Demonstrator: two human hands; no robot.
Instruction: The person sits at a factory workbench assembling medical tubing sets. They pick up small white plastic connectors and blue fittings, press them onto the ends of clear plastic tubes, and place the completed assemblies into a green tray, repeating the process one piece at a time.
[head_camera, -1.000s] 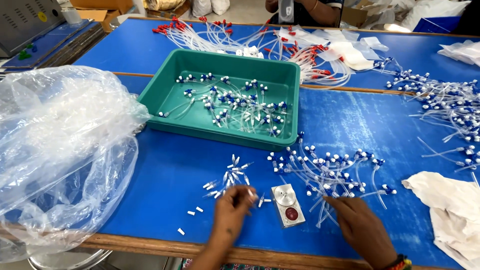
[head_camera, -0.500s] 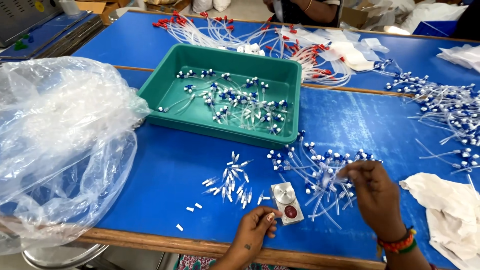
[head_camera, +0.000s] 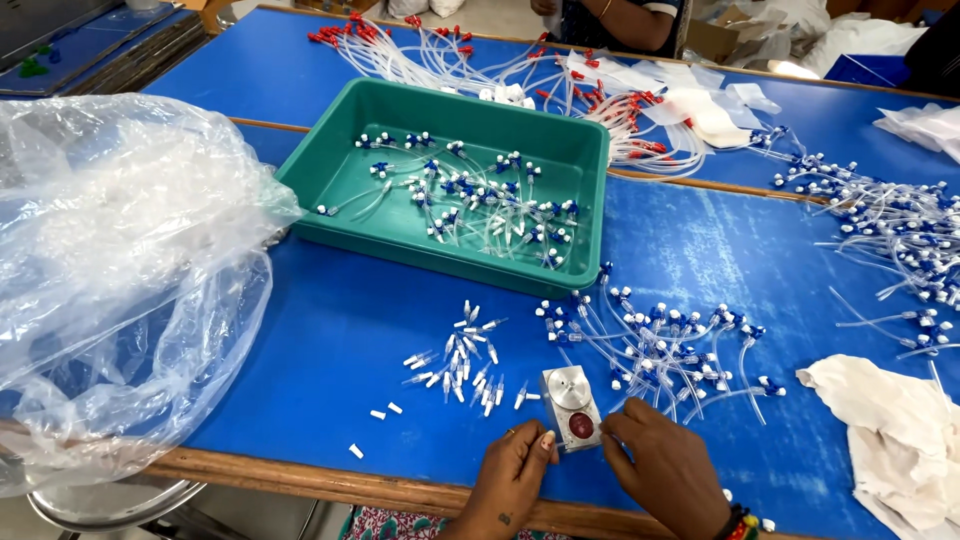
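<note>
My left hand (head_camera: 512, 478) and my right hand (head_camera: 662, 468) meet at a small grey metal block (head_camera: 570, 408) with a round silver top and a red button, near the table's front edge. The left fingertips touch its left side. My right fingertips pinch close to its right side; what they hold is too small to tell. A cluster of small white connector pieces (head_camera: 462, 358) lies left of the block. A pile of clear tubes with blue and white ends (head_camera: 665, 340) lies right behind it. The green tray (head_camera: 340, 170) holds more such tubes.
A large crumpled clear plastic bag (head_camera: 120, 270) covers the table's left. White cloth (head_camera: 885, 430) lies at the right edge. More tubes (head_camera: 900, 235) spread at the far right, red-ended ones (head_camera: 560, 75) at the back, where another person (head_camera: 620, 18) stands.
Both hands have come together at the grey block. The left hand moved right from the white pieces; the right hand came down from the tube pile.
</note>
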